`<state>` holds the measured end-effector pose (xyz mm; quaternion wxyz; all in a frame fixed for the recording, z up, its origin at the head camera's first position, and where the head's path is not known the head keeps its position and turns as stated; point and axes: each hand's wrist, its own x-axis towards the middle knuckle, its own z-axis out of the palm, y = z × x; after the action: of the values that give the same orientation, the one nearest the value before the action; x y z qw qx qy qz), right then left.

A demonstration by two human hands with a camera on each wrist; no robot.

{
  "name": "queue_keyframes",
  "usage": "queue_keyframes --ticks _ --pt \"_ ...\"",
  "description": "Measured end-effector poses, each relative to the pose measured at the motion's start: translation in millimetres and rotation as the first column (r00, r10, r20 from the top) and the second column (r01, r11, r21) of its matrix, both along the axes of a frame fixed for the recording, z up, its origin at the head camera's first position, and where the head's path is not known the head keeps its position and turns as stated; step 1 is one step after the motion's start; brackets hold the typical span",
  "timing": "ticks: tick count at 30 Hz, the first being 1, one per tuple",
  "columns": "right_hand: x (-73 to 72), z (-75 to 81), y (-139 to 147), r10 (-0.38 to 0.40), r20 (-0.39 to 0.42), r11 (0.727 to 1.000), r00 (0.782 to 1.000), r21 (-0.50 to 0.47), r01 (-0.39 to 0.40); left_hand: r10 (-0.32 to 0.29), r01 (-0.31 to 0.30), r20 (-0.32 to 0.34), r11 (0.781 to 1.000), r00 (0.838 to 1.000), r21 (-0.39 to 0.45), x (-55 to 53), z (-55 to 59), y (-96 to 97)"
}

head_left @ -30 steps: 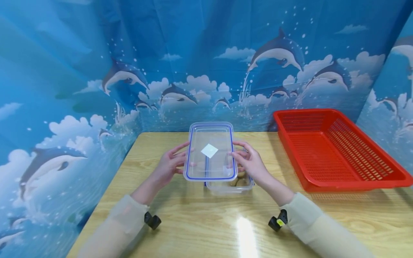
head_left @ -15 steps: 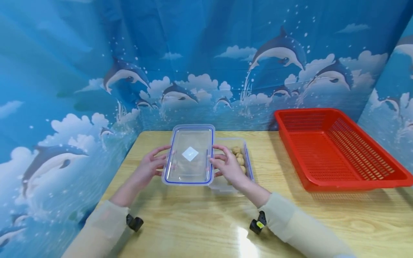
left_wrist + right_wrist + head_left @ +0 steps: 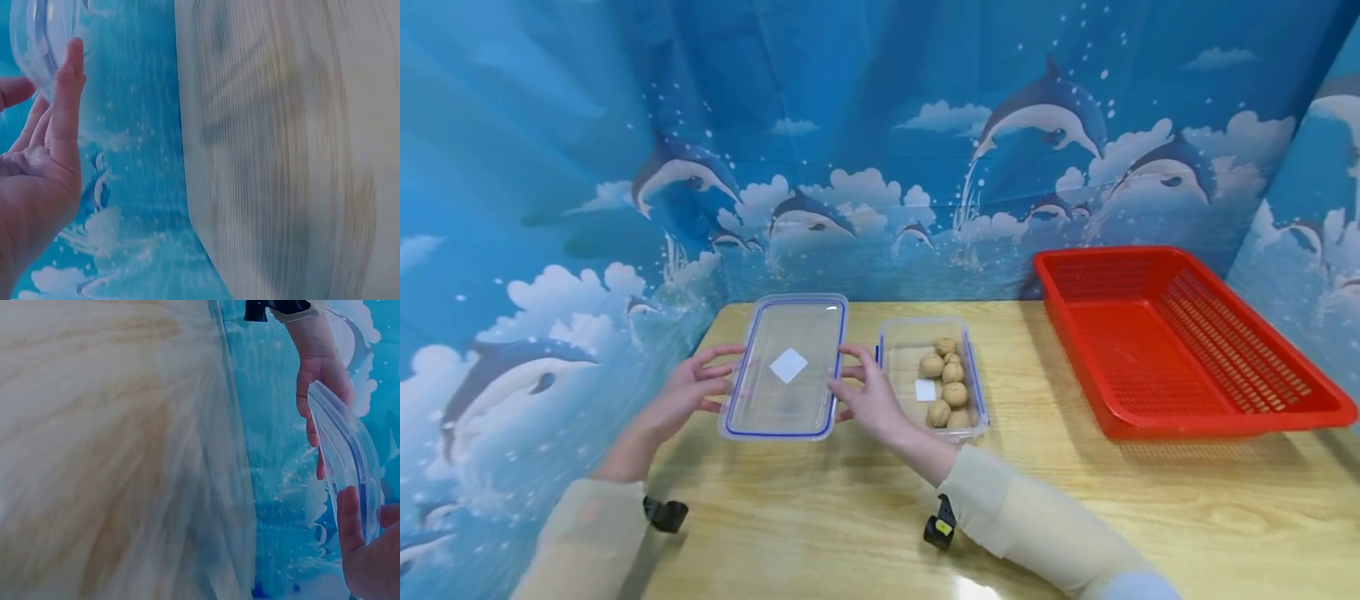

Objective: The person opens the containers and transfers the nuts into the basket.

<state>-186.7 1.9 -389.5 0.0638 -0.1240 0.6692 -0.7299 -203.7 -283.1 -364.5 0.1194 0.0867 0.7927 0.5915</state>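
Observation:
A clear plastic lid (image 3: 790, 400) with a blue seal and a white diamond label is held above the left part of the table. My left hand (image 3: 688, 396) grips its left edge, fingers underneath and thumb at the rim. On the opposite edge, my right hand (image 3: 868, 400) pinches it between thumb and fingers. The right wrist view shows the lid (image 3: 347, 444) edge-on between both hands. Just right of my right hand, a clear container (image 3: 898, 333) stands uncovered on the table. Several walnuts (image 3: 953, 372) lie along its right side, beside a white square label.
A red plastic basket (image 3: 1150, 367) with slotted walls stands at the right of the wooden table (image 3: 820, 517). A blue dolphin-print curtain (image 3: 865, 125) hangs behind the table and along its left side.
Both hands have carried the lid leftward from above the container to its left side. The walnuts and the container, earlier mostly covered from view, now show fully.

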Motion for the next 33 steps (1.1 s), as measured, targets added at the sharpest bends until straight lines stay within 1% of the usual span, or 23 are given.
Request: queue_keyframes --ticks 2,7,12,15,18,21,24,28,33 --pt "0.5 -2.4 -8 -0.003 0.004 1.000 1.000 0.019 0.003 0.000 0.000 0.003 1.000 1.000 -0.030 -0.4 -0.6 -7.7" --pt "3.5 -10.6 -28 -0.034 0.021 0.997 0.999 0.073 0.033 -0.021 0.023 0.018 0.996 1.000 -0.090 -0.7 -5.1 -22.4" --pt "5.0 -22.4 -42 -0.061 0.026 0.991 0.998 0.123 0.057 -0.060 0.066 0.049 0.989 0.997 -0.136 2.7 -9.7 -32.9" --pt "4.5 -30.1 -45 -0.074 0.051 0.986 0.996 0.151 0.066 -0.082 0.091 0.072 0.986 0.994 -0.141 1.7 -14.1 -37.3" --pt "2.9 -35.9 -47 -0.095 0.093 0.981 0.991 0.175 0.078 -0.091 0.102 0.091 0.986 0.992 -0.132 -1.8 -20.1 -40.1" --pt "-0.2 -40.0 -50 -0.125 0.106 0.971 0.987 0.215 0.100 -0.095 0.109 0.106 0.985 0.990 -0.136 -5.9 -24.7 -40.9" --pt "-3.9 -43.0 -53 -0.154 0.096 0.960 0.983 0.249 0.126 -0.093 0.110 0.115 0.982 0.989 -0.154 -8.9 -26.7 -39.4" --pt "-8.7 -45.4 -55 -0.185 0.093 0.941 0.978 0.304 0.149 -0.114 0.134 0.128 0.978 0.985 -0.160 -12.2 -29.1 -37.3" --pt "-16.7 -47.2 -53 -0.185 0.055 0.913 0.981 0.380 0.150 -0.146 0.168 0.140 0.973 0.979 -0.157 -15.4 -33.3 -37.7"
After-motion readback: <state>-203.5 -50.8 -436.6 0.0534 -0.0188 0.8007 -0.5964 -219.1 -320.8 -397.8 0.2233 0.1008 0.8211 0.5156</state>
